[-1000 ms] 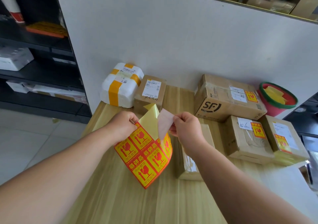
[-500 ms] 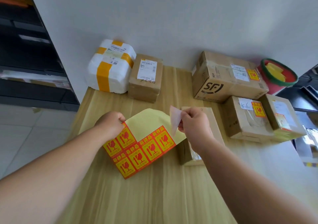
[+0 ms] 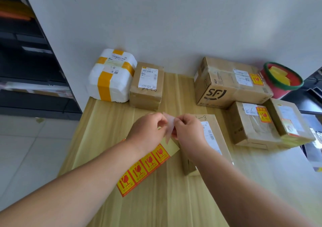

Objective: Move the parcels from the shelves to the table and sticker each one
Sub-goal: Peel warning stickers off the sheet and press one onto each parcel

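Note:
My left hand (image 3: 148, 130) and my right hand (image 3: 189, 130) meet above the wooden table (image 3: 156, 200) and both pinch one peeled sticker (image 3: 169, 127), its pale back toward me. The sticker sheet (image 3: 144, 165), orange and yellow with fragile marks, lies flat on the table under my left forearm. A flat brown parcel (image 3: 210, 136) marked with a handwritten number lies just under and right of my right hand. At the back left stand a white foam parcel (image 3: 111, 76) with yellow tape and a small brown box (image 3: 147, 85).
Three brown boxes sit at the right: the big SF box (image 3: 230, 83), a middle box (image 3: 252, 125) and a far-right box (image 3: 291, 122), each with an orange sticker. A red bowl (image 3: 283, 78) stands behind them. Dark shelves (image 3: 26, 61) stand left, and a white wall backs the table.
My left hand let go of the sticker sheet, which now lies on the table, and moved right to join my right hand on the peeled sticker. The camera tilted down.

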`<state>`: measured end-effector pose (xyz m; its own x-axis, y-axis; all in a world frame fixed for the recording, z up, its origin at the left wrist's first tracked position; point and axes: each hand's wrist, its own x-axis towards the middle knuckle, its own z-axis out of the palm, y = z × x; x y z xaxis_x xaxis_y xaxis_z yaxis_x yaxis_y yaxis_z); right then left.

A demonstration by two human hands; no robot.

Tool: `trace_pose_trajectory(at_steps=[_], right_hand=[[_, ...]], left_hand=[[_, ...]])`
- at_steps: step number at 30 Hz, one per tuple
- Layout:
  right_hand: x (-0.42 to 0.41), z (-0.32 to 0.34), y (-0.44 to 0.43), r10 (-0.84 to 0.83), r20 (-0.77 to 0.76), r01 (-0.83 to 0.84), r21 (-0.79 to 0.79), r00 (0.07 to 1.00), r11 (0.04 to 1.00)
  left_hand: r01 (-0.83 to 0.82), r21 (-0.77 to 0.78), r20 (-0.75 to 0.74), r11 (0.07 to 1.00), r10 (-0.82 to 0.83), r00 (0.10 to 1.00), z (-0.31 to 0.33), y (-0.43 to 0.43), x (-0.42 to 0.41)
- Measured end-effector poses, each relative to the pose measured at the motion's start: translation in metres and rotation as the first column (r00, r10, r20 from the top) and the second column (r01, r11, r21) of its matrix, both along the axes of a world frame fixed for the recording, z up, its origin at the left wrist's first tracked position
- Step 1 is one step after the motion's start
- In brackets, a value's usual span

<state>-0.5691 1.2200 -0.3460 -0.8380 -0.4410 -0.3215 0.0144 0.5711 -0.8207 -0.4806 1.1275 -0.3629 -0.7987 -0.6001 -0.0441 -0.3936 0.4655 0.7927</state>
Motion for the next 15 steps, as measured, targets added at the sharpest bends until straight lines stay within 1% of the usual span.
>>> trace_pose_trajectory(at_steps=[3, 5, 11, 15], right_hand=[[0.001, 0.004, 0.003, 0.014, 0.001, -0.014, -0.028, 1.0, 1.0], [-0.001, 0.007, 0.008, 0.022, 0.027, -0.021, -0.062, 0.999, 0.998], [-0.008, 0.012, 0.031, 0.108, 0.144, -0.082, -0.174, 0.984, 0.981], [-0.016, 0.017, 0.048, 0.125, 0.241, -0.057, -0.272, 0.962, 0.961]], left_hand=[[-0.028, 0.046, -0.019, 0.999, 0.029, 0.999, 0.001, 0.009, -0.005], [-0.04, 0.061, -0.019, 0.997, 0.042, 0.999, 0.003, 0.014, -0.007], [-0.106, 0.116, -0.038, 0.988, 0.111, 0.993, 0.009, 0.032, -0.018], [-0.145, 0.142, -0.042, 0.979, 0.152, 0.987, 0.014, 0.049, -0.026]])
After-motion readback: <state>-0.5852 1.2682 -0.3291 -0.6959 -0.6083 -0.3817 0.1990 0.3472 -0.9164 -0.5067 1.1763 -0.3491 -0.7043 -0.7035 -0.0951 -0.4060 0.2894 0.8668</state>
